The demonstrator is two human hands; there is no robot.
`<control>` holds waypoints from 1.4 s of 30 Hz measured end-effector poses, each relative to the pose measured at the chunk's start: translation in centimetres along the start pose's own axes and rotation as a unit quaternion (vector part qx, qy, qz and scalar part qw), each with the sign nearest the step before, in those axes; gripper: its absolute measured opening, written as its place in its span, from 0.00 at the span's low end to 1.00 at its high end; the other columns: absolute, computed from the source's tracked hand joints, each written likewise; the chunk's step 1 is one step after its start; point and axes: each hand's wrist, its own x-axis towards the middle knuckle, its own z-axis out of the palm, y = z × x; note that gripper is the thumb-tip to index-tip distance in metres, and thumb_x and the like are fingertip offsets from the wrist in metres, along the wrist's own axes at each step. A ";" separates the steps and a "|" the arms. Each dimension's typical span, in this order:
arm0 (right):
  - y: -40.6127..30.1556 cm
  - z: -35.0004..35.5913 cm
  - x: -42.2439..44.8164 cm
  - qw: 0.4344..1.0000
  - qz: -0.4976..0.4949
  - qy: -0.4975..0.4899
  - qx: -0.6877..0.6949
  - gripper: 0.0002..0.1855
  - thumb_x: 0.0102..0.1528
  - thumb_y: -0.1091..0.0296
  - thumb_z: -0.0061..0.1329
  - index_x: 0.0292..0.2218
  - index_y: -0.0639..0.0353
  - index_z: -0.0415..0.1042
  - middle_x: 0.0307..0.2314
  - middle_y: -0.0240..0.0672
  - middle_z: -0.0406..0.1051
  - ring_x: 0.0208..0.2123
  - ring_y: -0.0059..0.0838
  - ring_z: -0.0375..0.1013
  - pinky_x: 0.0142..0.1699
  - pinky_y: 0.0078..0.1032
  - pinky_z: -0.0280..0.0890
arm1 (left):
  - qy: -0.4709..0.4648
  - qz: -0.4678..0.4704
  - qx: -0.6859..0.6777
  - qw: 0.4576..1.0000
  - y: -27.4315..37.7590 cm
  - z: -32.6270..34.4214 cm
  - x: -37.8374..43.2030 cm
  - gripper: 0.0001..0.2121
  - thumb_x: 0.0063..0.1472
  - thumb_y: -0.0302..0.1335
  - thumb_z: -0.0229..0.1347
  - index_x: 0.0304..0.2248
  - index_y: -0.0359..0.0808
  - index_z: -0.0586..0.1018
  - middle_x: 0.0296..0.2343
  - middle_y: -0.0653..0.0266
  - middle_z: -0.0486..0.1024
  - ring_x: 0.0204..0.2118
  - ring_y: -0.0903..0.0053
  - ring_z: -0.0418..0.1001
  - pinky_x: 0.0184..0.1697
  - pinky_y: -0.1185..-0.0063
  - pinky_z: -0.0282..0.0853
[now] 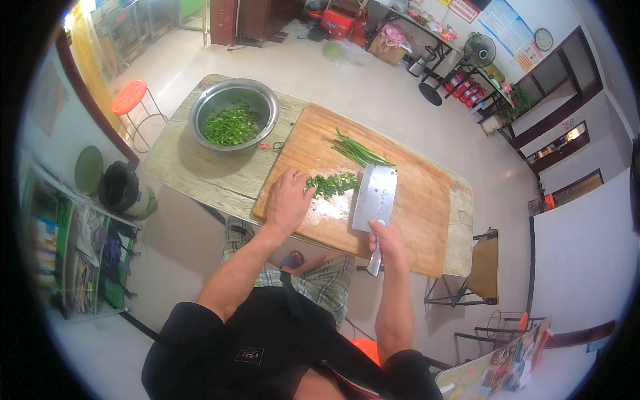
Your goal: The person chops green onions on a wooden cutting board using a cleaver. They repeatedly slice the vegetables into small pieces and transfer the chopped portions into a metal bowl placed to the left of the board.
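Observation:
My right hand [388, 241] grips the handle of a steel cleaver [376, 197], whose broad blade lies slanted low over the wooden cutting board [417, 220]. At the left end of a pile of chopped green onions [332, 184], my left hand [290, 200] rests with fingertips touching the greens. White flour-like powder [330, 207] is spread on the board just below the pile. Beyond the blade's far end lies a small bundle of whole green stalks [360, 150]. To the left, a metal bowl [274, 112] holds many chopped greens [231, 125].
The board sits on a folding table [170, 150] with a wood-patterned top. An orange stool [130, 98] stands past its left end, a lined trash bin [120, 187] nearer. A folding chair [485, 267] is at the right. Across the floor are a fan [479, 50] and fire extinguishers [462, 90].

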 end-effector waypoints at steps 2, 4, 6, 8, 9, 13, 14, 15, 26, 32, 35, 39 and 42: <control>0.2 -1.0 -0.1 0.999 0.024 0.018 -0.022 0.10 0.62 0.64 0.56 0.33 0.61 0.74 0.16 0.29 0.68 0.13 0.22 0.65 0.19 0.23 0.61 | -0.010 0.008 0.007 1.000 1.2 0.9 0.0 0.22 0.66 0.36 0.60 0.55 0.33 0.76 0.56 0.46 0.69 0.59 0.52 0.68 0.62 0.62 0.64; -0.4 -1.3 -0.5 0.998 0.042 0.031 -0.043 0.11 0.62 0.63 0.56 0.33 0.62 0.74 0.17 0.30 0.68 0.14 0.22 0.65 0.19 0.23 0.62 | -0.040 0.002 0.000 0.999 2.3 1.8 0.4 0.27 0.65 0.39 0.60 0.59 0.31 0.73 0.60 0.44 0.65 0.62 0.50 0.65 0.66 0.62 0.62; -0.9 -1.4 -0.6 0.996 0.054 0.035 -0.063 0.11 0.62 0.63 0.56 0.34 0.63 0.75 0.17 0.30 0.69 0.14 0.23 0.65 0.19 0.24 0.62 | -0.067 0.000 0.003 0.998 3.0 2.6 1.0 0.27 0.66 0.38 0.59 0.59 0.30 0.71 0.62 0.42 0.63 0.64 0.49 0.63 0.67 0.62 0.59; -1.1 -1.5 -0.5 0.995 0.070 0.033 -0.061 0.11 0.61 0.63 0.56 0.34 0.63 0.75 0.18 0.31 0.69 0.14 0.23 0.66 0.19 0.25 0.63 | -0.086 -0.001 0.003 0.996 3.7 3.4 1.8 0.27 0.67 0.38 0.58 0.59 0.29 0.71 0.62 0.41 0.63 0.65 0.48 0.62 0.68 0.61 0.58; -1.2 -1.5 -0.3 0.995 0.078 0.031 -0.060 0.11 0.61 0.63 0.56 0.34 0.63 0.75 0.18 0.31 0.69 0.14 0.23 0.66 0.19 0.25 0.63 | -0.091 -0.002 0.001 0.996 4.0 3.7 2.2 0.27 0.67 0.38 0.58 0.59 0.29 0.71 0.62 0.41 0.63 0.64 0.48 0.62 0.68 0.61 0.58; -2.2 -0.2 -0.2 0.992 0.088 -0.012 -0.093 0.11 0.61 0.64 0.56 0.34 0.63 0.75 0.18 0.31 0.69 0.15 0.24 0.66 0.18 0.25 0.62 | -0.113 0.007 -0.023 0.993 5.4 4.9 4.2 0.26 0.67 0.37 0.57 0.58 0.29 0.72 0.61 0.42 0.66 0.64 0.49 0.62 0.67 0.61 0.59; -2.7 0.5 -0.4 0.990 0.088 -0.027 -0.110 0.10 0.61 0.64 0.56 0.34 0.63 0.75 0.18 0.32 0.69 0.14 0.24 0.66 0.18 0.25 0.62 | -0.108 0.004 -0.034 0.994 5.8 5.4 4.5 0.25 0.67 0.37 0.57 0.57 0.29 0.72 0.60 0.43 0.66 0.64 0.50 0.63 0.67 0.61 0.59; -2.9 1.3 -0.5 0.987 0.087 -0.040 -0.128 0.10 0.61 0.64 0.56 0.34 0.63 0.74 0.18 0.32 0.69 0.14 0.24 0.66 0.18 0.25 0.62 | -0.103 0.002 -0.046 0.994 6.1 6.1 4.7 0.24 0.67 0.36 0.57 0.57 0.28 0.73 0.60 0.43 0.67 0.64 0.50 0.63 0.67 0.62 0.59; -1.2 6.2 -0.3 0.994 0.066 -0.076 -0.033 0.07 0.57 0.71 0.49 0.32 0.65 0.74 0.18 0.34 0.70 0.14 0.27 0.69 0.18 0.28 0.65 | -0.032 0.012 -0.091 0.995 5.8 8.5 4.4 0.21 0.66 0.30 0.55 0.55 0.26 0.73 0.57 0.46 0.69 0.61 0.51 0.66 0.65 0.64 0.62; -4.4 10.2 -2.0 0.992 -0.007 -0.126 -0.023 0.07 0.58 0.70 0.50 0.33 0.66 0.74 0.19 0.34 0.71 0.14 0.26 0.69 0.19 0.25 0.64 | 0.026 0.064 -0.075 0.995 6.1 2.0 6.2 0.20 0.64 0.26 0.58 0.53 0.25 0.74 0.57 0.46 0.69 0.61 0.51 0.65 0.66 0.65 0.62; -7.4 12.8 -2.3 0.986 -0.035 -0.157 -0.047 0.09 0.58 0.70 0.50 0.32 0.67 0.74 0.18 0.34 0.71 0.14 0.26 0.69 0.19 0.25 0.63 | 0.024 0.040 -0.045 0.998 5.9 -2.7 8.1 0.21 0.64 0.26 0.58 0.54 0.25 0.74 0.58 0.46 0.69 0.62 0.53 0.65 0.66 0.66 0.62; -9.3 17.0 -0.4 0.977 -0.065 -0.199 -0.038 0.10 0.57 0.70 0.50 0.28 0.68 0.74 0.17 0.36 0.71 0.15 0.27 0.71 0.20 0.27 0.63 | 0.099 0.056 -0.039 0.993 2.6 -5.9 11.0 0.19 0.66 0.28 0.57 0.52 0.24 0.77 0.55 0.46 0.73 0.60 0.53 0.69 0.65 0.66 0.64; -10.1 20.6 2.0 0.970 -0.058 -0.229 -0.054 0.09 0.56 0.70 0.49 0.27 0.67 0.73 0.17 0.35 0.71 0.15 0.28 0.71 0.20 0.27 0.64 | 0.137 0.039 -0.017 0.990 -1.0 -7.6 13.1 0.17 0.67 0.30 0.56 0.50 0.25 0.80 0.54 0.45 0.74 0.58 0.53 0.71 0.64 0.65 0.66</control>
